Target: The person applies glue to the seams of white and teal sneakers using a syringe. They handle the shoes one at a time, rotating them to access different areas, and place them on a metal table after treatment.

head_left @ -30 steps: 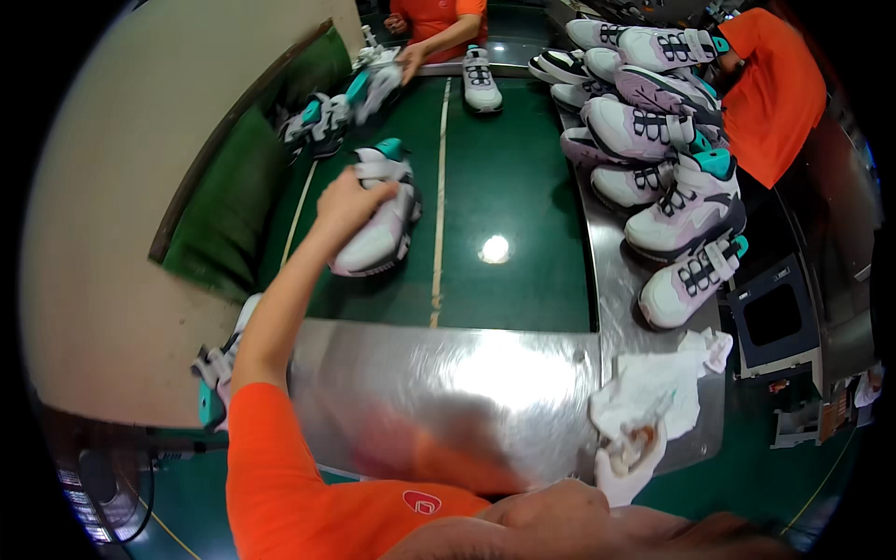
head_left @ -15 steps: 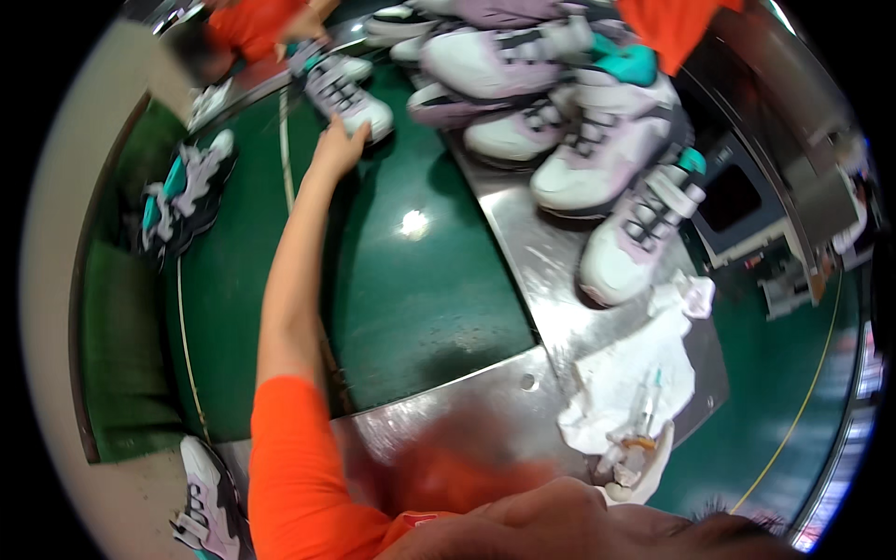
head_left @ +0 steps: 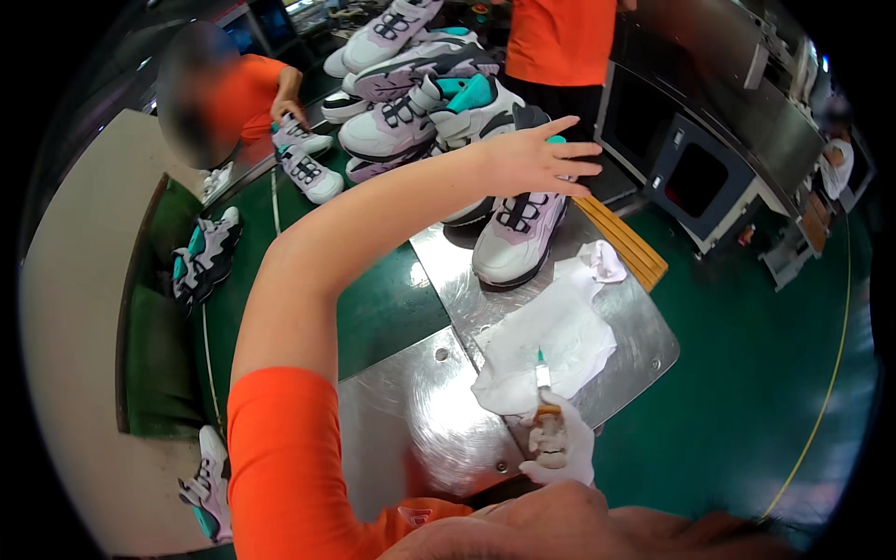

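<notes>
Now left hand (head_left: 532, 159) over by white-and-lilac shoe (head_left: 516, 238) on metal table (head_left: 439, 411), fingers spread wide, holding nothing; before, it touched shoe far up green belt (head_left: 392, 308). Right hand (head_left: 558, 448) still grips small syringe (head_left: 541, 378) beside white cloth (head_left: 551, 341).

Roughly nine sneakers (head_left: 518, 233) showed: about six crowded on the metal table (head_left: 420, 411), though overlap made that cluster hard to count, two on the green belt (head_left: 373, 317), and one by the floor. One white cloth (head_left: 551, 341) lay there, with one syringe (head_left: 541, 378). Two other people (head_left: 560, 42) wore orange.
</notes>
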A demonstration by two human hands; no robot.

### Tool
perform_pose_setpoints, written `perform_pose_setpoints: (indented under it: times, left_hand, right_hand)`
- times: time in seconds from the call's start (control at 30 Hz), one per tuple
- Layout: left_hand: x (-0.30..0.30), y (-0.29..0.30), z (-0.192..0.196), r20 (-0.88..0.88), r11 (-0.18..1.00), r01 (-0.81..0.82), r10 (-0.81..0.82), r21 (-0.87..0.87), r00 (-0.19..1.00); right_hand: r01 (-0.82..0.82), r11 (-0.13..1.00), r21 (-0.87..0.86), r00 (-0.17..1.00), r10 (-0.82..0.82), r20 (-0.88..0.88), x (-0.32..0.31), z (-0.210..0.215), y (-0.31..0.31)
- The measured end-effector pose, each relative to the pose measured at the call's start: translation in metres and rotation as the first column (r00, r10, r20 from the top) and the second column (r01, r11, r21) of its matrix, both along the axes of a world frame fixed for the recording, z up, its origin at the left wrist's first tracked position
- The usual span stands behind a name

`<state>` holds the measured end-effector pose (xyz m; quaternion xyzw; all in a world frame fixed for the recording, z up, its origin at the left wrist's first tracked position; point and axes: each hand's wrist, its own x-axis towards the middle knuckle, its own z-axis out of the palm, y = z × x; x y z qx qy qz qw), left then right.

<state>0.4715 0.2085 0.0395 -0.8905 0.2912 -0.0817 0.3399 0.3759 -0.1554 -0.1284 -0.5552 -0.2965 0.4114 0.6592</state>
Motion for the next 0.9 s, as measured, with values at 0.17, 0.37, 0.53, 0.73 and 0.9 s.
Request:
perform_pose_setpoints:
  times: [0.17, 0.37, 0.53, 0.73, 0.9]
  left_hand:
    - [-0.057, 0.044, 0.030, 0.290, 0.906, -0.263, 0.363, -0.332, 0.886]
    - [-0.074, 0.107, -0.015, -0.313, -0.023, -0.428, 0.719, -0.903, 0.621]
    - [-0.035, 0.089, -0.041, -0.461, -0.489, -0.147, 0.619, -0.860, 0.635]
    - [-0.078, 0.041, -0.032, -0.001, -0.037, 0.057, 0.842, -0.998, 0.540]
    - [-0.194, -0.037, 0.016, 0.590, 0.755, -0.200, 0.624, -0.625, 0.511]
  right_hand:
    - [-0.030, 1.000, 0.006, 0.995, 0.029, 0.094, 0.001, -0.002, 0.003]
    - [0.032, 0.999, -0.001, 0.979, -0.031, 0.199, -0.005, -0.029, 0.001]
    - [0.040, 0.999, 0.005, 0.997, -0.040, 0.062, -0.006, -0.043, -0.001]
    - [0.052, 0.999, 0.002, 0.866, -0.046, 0.498, 0.006, 0.005, 0.007]
    - [0.029, 0.999, 0.030, 0.864, -0.040, 0.502, -0.002, 0.009, 0.016]
